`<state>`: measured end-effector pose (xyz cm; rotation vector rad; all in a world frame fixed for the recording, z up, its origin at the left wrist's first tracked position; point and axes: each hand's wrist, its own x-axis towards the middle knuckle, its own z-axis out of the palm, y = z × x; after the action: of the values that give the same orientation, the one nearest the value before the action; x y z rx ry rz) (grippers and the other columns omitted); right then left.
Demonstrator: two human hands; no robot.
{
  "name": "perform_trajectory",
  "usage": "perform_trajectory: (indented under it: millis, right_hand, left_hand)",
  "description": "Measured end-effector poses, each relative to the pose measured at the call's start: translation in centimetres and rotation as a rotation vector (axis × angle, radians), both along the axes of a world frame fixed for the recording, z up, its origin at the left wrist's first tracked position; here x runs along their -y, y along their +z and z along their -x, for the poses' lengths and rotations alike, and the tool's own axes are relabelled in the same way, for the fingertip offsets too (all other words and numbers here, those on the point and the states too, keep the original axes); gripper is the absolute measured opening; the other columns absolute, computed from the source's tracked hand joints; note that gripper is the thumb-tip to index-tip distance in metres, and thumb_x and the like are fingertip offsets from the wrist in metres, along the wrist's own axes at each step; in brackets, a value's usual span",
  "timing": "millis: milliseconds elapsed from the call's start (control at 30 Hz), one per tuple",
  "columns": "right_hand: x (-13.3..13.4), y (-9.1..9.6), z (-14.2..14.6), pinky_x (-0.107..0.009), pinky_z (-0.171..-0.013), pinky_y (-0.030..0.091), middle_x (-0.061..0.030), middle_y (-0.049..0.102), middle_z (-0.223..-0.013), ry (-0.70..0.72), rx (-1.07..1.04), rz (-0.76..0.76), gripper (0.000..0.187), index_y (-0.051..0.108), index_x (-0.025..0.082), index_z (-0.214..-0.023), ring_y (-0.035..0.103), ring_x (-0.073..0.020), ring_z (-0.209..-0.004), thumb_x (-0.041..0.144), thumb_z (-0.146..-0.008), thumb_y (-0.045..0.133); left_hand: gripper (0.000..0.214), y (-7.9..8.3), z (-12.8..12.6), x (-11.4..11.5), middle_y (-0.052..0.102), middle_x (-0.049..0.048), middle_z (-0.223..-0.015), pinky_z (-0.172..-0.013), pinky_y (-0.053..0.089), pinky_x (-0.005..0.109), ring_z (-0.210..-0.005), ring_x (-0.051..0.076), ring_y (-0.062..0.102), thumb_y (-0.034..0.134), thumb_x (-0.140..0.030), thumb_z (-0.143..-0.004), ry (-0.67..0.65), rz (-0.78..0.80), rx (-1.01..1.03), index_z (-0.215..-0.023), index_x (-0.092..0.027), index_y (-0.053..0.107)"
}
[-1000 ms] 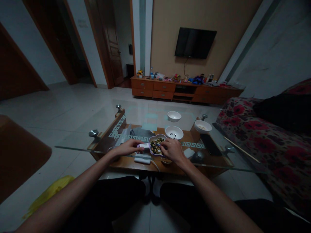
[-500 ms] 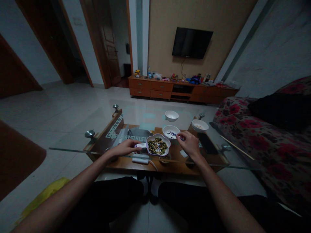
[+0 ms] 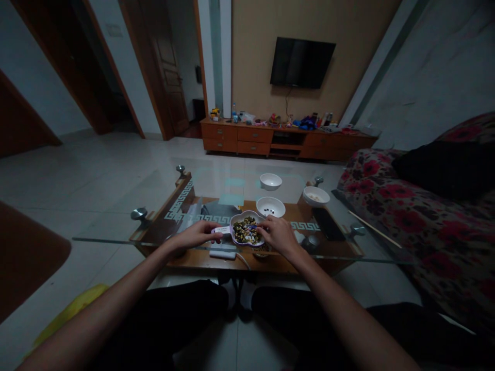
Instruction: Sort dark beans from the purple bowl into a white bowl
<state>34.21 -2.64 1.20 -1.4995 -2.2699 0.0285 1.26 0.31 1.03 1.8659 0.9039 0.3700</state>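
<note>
My left hand is closed around the pale handle of a scalloped white bowl with a purple rim. Mixed green, yellow and dark beans fill that bowl. Over its right side, my right hand pinches slim blue tweezers, their tips down among the beans. Just behind is a round white bowl with several dark beans at its bottom. Another white bowl, to the right, has some pale beans in it. Farther back stands a third white bowl, its inside showing no contents I can make out.
The bowls stand on a glass coffee table with a wooden lower shelf. Below the glass lie a white power strip and a cable. A floral sofa is on the right, and a thin stick lies near the table's right edge.
My right hand has moved left and toward me, carrying the tweezers from the round bowl of dark beans to the scalloped bowl. My left hand keeps its hold on the handle.
</note>
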Motion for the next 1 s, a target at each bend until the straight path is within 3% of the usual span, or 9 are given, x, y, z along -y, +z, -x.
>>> perform_trajectory:
  millis: [167, 567, 1000]
  right_hand:
    - [-0.4, -0.9, 1.1, -0.029, -0.074, 0.046, -0.0053, 0.076, -0.101, 0.043, -0.028, 0.002, 0.019, 0.083, 0.026, -0.104, 0.067, -0.0184, -0.085, 0.031, -0.103, 0.065]
    - [-1.0, -1.6, 1.3, -0.029, -0.068, 0.043, -0.0049, 0.076, -0.096, 0.114, -0.042, -0.071, 0.018, 0.083, 0.024, -0.098, 0.065, -0.0171, -0.079, 0.031, -0.102, 0.067]
    - [-1.1, -1.4, 1.5, -0.030, -0.067, 0.041, -0.0042, 0.077, -0.099, 0.115, 0.003, -0.059, 0.018, 0.084, 0.027, -0.101, 0.066, -0.0165, -0.080, 0.033, -0.102, 0.067]
  left_hand:
    - [0.050, -0.2, 0.1, 0.0, 0.069, 0.0066, -0.093, -0.071, 0.041, 0.030, -0.081, 0.016, 0.058, 0.064, -0.064, -0.096, 0.003, -0.036, 0.004, -0.103, -0.015, 0.072]
    - [0.057, -1.3, 0.4, -0.4, 0.072, 0.0083, -0.099, -0.075, 0.045, 0.030, -0.086, 0.018, 0.062, 0.067, -0.065, -0.093, 0.023, -0.016, -0.005, -0.117, -0.014, 0.074]
    - [0.054, -1.3, 0.5, -0.5, 0.072, 0.0082, -0.098, -0.077, 0.045, 0.031, -0.087, 0.019, 0.062, 0.067, -0.064, -0.094, 0.026, -0.019, -0.007, -0.113, -0.014, 0.075]
